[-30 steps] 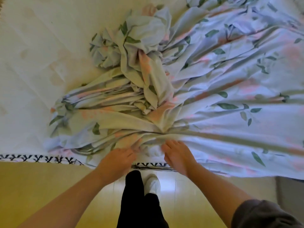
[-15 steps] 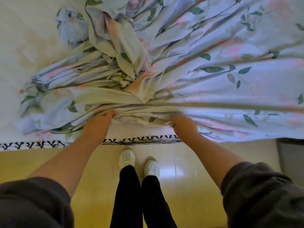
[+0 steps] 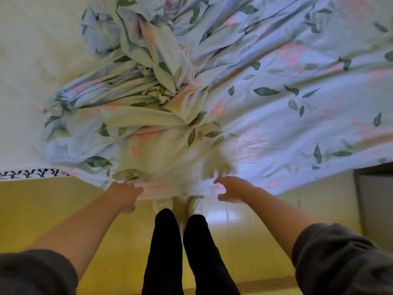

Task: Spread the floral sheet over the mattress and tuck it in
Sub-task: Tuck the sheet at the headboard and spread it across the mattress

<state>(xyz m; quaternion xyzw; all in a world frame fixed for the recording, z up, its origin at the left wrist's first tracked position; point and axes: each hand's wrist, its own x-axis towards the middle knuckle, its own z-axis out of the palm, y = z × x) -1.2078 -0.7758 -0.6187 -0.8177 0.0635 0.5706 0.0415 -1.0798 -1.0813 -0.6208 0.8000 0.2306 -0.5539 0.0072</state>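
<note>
The floral sheet, pale blue with green leaves and pink flowers, lies over the right and middle of the white mattress. A bunched heap of it sits at the centre and upper left. Its near edge hangs over the mattress side in front of me. My left hand grips that hanging edge. My right hand is blurred, with thumb and fingers spread apart at the sheet's edge, and holds no cloth that I can see.
The mattress's left part is bare, with a black zigzag trim along its near edge. Below is a yellow floor, my dark trouser legs and white shoes. A grey piece of furniture stands at the right.
The near edge of the sheet has been pulled toward me and now hangs over the mattress side, hiding the trim there. My right hand has let go of the sheet and opened.
</note>
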